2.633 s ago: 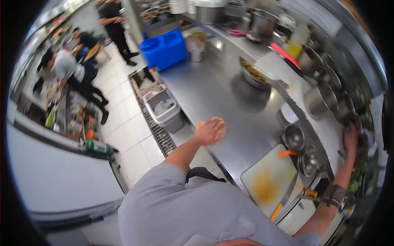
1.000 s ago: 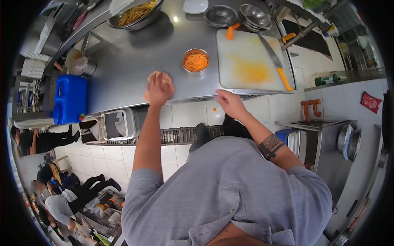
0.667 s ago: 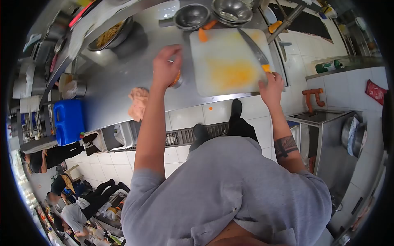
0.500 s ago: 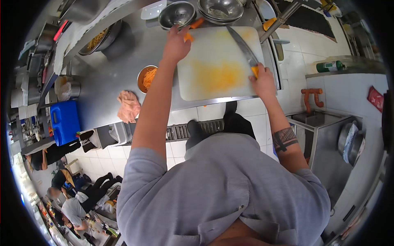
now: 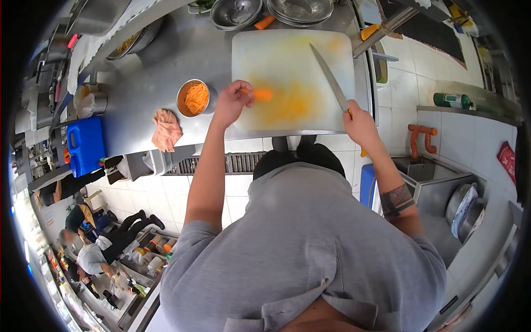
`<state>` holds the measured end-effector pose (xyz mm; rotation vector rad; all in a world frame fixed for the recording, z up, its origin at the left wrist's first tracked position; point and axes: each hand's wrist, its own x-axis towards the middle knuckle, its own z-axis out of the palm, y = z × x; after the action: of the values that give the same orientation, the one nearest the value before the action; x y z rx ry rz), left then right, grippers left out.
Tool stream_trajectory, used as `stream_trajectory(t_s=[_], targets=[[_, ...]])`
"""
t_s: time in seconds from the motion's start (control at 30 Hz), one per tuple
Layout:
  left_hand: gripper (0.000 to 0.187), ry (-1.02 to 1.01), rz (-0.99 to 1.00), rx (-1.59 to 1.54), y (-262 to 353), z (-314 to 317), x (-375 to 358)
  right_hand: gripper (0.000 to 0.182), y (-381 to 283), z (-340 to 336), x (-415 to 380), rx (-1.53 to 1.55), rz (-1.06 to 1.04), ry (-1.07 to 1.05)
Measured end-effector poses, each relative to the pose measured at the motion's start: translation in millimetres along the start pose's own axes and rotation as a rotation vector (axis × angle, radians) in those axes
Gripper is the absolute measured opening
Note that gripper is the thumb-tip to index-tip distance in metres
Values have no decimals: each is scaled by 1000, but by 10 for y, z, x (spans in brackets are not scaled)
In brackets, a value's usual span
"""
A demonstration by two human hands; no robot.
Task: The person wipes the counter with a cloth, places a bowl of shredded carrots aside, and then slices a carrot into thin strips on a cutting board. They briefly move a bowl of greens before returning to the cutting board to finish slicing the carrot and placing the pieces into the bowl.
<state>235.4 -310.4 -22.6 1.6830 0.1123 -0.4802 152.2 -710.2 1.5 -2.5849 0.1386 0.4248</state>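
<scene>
My left hand point(image 5: 234, 103) pinches a short piece of carrot point(image 5: 262, 95) over the left side of the white cutting board point(image 5: 287, 50). My right hand point(image 5: 360, 124) grips the handle of a large kitchen knife point(image 5: 331, 75), its blade slanting away over the board's right side. Orange stains mark the middle of the board. Just left of my left hand stands a round metal container point(image 5: 182, 99) with carrot strips point(image 5: 197, 98) in it. Beyond the board's far edge lies another carrot piece point(image 5: 265, 22).
Metal bowls point(image 5: 237, 15) and a stack of bowls point(image 5: 301, 15) stand at the back. A pink cloth point(image 5: 166, 130) lies near the counter's front edge, with a blue jerrycan point(image 5: 86, 145) farther left. A metal post point(image 5: 390, 29) rises by the right end. Other people point(image 5: 97, 257) work at lower left.
My left hand has come back toward me from the board's far left corner, bringing the carrot piece. My right hand has shifted nearer to me with the knife.
</scene>
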Motion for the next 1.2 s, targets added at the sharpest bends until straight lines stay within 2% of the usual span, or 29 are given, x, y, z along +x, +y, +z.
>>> stream_trajectory(t_s=[0.03,0.1,0.13,0.17,0.23,0.27,0.4,0.6,0.67,0.7,0.8,0.9,0.97,1.03,1.2], targets=[[14,-3,3,-4,-105,-23,-44,27,-47,38,-82,3,-55,5],[17,141,320,483,-140,45,-162,28,-153,182,-256,-49,-52,-25],[22,177,544,636,-294,23,-114,30,-207,231,-286,-98,-59,-52],[22,195,550,623,-320,36,-137,30,-258,282,-308,-116,-72,-48],[22,331,787,953,-346,125,-219,32,-359,414,-374,-146,-16,-61],[21,311,826,923,-424,156,-234,29,-410,448,-380,-144,15,-66],[21,298,765,757,-339,413,-456,28,-604,411,-316,-167,23,-22],[20,329,857,743,-511,586,-413,23,-716,419,-413,-183,4,-13],[16,420,915,706,-569,616,-357,22,-690,524,-452,-196,-58,2],[16,383,907,706,-581,610,-335,22,-710,549,-482,-182,-27,-9],[19,422,1002,762,-606,578,-283,20,-828,570,-533,-168,-115,-34],[23,368,869,705,-622,614,-339,20,-1041,499,-645,-172,-115,-120],[21,387,855,815,-553,630,-417,24,-1098,441,-739,-173,-114,-156],[20,415,841,923,-576,636,-429,17,-1126,376,-839,-204,-173,-159],[28,395,890,762,-648,644,-368,19,-1078,125,-998,-245,-165,-220]])
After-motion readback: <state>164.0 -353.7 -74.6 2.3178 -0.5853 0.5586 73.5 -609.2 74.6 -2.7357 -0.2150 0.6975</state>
